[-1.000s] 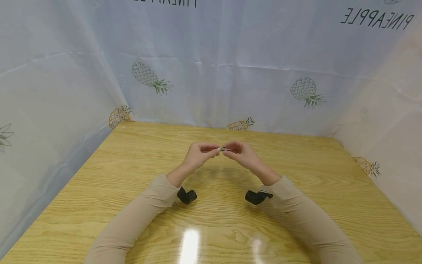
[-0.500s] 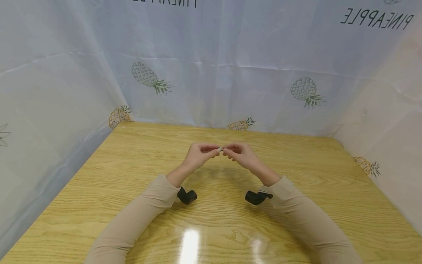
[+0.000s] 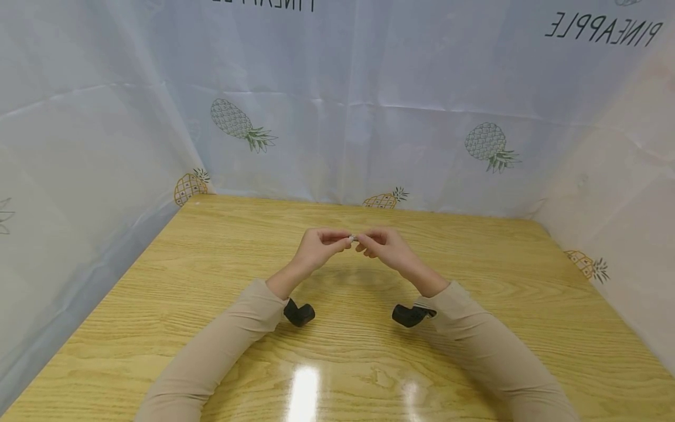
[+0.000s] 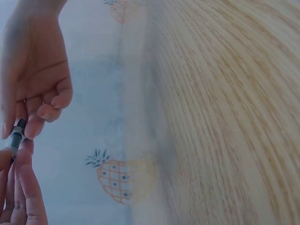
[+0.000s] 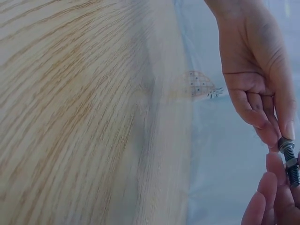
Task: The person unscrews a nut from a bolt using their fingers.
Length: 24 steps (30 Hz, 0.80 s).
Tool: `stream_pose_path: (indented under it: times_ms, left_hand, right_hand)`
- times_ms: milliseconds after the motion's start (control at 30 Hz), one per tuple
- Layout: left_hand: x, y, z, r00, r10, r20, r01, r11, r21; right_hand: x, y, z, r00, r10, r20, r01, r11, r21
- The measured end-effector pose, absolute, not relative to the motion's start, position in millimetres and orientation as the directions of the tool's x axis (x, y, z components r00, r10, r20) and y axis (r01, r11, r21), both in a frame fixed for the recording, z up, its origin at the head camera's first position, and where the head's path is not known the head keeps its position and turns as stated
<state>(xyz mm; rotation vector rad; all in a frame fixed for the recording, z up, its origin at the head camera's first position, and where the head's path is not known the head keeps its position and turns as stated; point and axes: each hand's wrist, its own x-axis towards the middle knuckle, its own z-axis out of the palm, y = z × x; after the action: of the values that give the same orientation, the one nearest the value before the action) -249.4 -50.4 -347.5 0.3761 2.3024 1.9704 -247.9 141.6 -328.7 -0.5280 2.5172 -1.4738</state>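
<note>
A dark metal bolt (image 5: 294, 178) with a threaded shank is held above the table between the two hands. My left hand (image 3: 315, 248) pinches it at its head end (image 5: 284, 142) with thumb and fingertips; ring-like edges show there in the right wrist view. A hex nut (image 5: 291, 162) sits partway along the thread. Around this nut are the thumb and fingertips of my right hand (image 3: 387, 247), its other fingers loosely bent below. The left wrist view shows the bolt (image 4: 16, 139) running up from my left fingers into my right ones.
Beneath both hands lies a wood-grain table (image 3: 343, 340). White curtains (image 3: 343, 117) printed with pineapples enclose its back and sides. Black wrist-camera mounts (image 3: 299, 313) jut inward from below both sleeves.
My right fingers have closed in around the nut, and the thumb has shifted upward over it. Less of the bolt shows in the head view. My left hand stays still.
</note>
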Motion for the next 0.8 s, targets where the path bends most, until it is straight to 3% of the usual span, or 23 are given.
stream_pose_path:
  times_ms: [800]
  left_hand:
    - [-249.4,-50.9,-345.8,-0.969,0.237,0.071,0.108,0.145,0.984]
  right_hand:
    - [-247.3,140.1,-327.0,-0.934,-0.352,0.06,-0.227,0.454,-0.862]
